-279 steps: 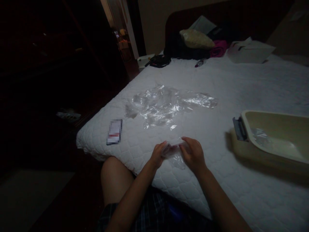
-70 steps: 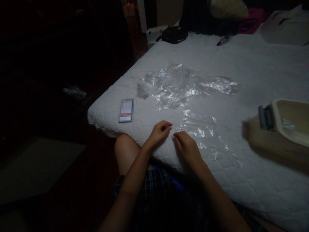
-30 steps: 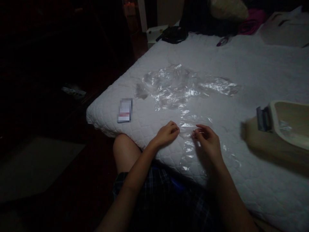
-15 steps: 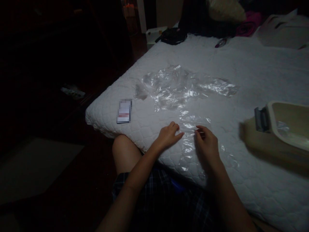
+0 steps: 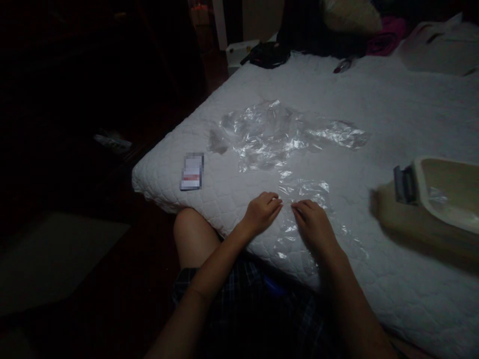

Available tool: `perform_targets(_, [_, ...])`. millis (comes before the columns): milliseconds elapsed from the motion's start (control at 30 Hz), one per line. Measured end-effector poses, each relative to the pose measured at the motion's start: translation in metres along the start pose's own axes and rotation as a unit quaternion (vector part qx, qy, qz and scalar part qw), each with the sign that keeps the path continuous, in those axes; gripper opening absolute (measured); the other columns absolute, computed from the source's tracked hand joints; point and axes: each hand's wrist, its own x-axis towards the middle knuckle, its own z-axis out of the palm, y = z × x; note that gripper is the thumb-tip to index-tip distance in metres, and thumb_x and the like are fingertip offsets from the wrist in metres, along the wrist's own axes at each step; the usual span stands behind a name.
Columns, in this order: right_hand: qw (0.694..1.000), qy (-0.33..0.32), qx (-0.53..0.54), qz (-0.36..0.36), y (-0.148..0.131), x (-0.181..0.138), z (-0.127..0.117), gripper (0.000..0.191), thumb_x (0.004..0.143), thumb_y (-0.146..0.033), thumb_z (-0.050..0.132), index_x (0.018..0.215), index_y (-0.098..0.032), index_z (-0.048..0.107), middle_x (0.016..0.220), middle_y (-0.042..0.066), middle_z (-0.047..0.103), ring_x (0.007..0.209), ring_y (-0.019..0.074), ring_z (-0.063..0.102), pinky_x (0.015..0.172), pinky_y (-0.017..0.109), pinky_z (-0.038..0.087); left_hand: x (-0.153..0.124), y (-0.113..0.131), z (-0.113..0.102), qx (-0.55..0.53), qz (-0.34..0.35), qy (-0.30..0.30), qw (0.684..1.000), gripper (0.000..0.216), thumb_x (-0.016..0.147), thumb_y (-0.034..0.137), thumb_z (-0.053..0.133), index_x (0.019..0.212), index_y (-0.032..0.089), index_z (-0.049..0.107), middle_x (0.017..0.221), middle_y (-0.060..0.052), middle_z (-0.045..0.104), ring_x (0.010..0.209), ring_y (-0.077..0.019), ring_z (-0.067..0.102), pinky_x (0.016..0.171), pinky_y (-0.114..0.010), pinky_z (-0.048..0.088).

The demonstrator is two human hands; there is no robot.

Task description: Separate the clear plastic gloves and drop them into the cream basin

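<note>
A clear plastic bag (image 5: 288,229) lies on the white quilted bed in front of me, its shiny creases catching the light. At its left edge, my left hand (image 5: 262,212) is closed, thumb and fingertips pinching the film. My right hand (image 5: 314,224) covers part of the bag's right side, and its thumb and fingers are pressed together on the plastic. Only a small gap separates the two sets of fingertips. Beyond them, more crumpled clear plastic bags (image 5: 269,132) are spread in a loose heap.
A phone (image 5: 192,171) with a blurred screen lies left of my hands. To the right stands a cream plastic bin (image 5: 407,224) with a dark clip and some clear plastic inside. The bed (image 5: 224,209) ends near my knee. A black bag (image 5: 267,55) sits at the far edge.
My right hand has moved left, closer to my left hand, and its fingers have closed. My left fingers have drawn together. The film between the hands has shifted slightly.
</note>
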Motion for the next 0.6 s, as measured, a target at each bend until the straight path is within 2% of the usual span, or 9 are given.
perform_targets(100, [1.0,0.005,0.02,0.002,0.001,-0.001,-0.001,0.025,0.086,-0.026,0.043,0.095,-0.017,0.064,0.092,0.01,0.061,0.087,0.0226,0.055,0.08,0.039,0.043,-0.006,-0.004,0.002,0.004,0.059,-0.033,0.998,0.02,0.09,0.023,0.041,0.098,0.017,0.058,0.105,-0.01,0.06,0.1,-0.0199,0.054,0.085,-0.039,0.044])
perform_targets(333, [0.996,0.028,0.082,0.033,0.008,-0.004,-0.004,0.024,0.086,-0.029,0.046,0.094,-0.017,0.064,0.093,0.009,0.06,0.09,0.0217,0.055,0.083,0.038,0.044,-0.008,-0.007,0.003,0.018,0.06,-0.043,0.997,0.022,0.09,0.022,0.041,0.097,0.016,0.06,0.103,-0.01,0.061,0.098,-0.0203,0.054,0.084,-0.037,0.044])
perform_targets(600, [0.998,0.009,0.054,0.02,0.012,-0.001,-0.006,0.025,0.086,-0.029,0.044,0.091,-0.016,0.066,0.089,0.009,0.06,0.087,0.022,0.054,0.082,0.039,0.045,-0.008,-0.007,0.003,0.032,0.061,-0.043,0.997,0.022,0.09,0.022,0.041,0.095,0.016,0.061,0.106,-0.011,0.061,0.098,-0.0211,0.055,0.083,-0.038,0.044])
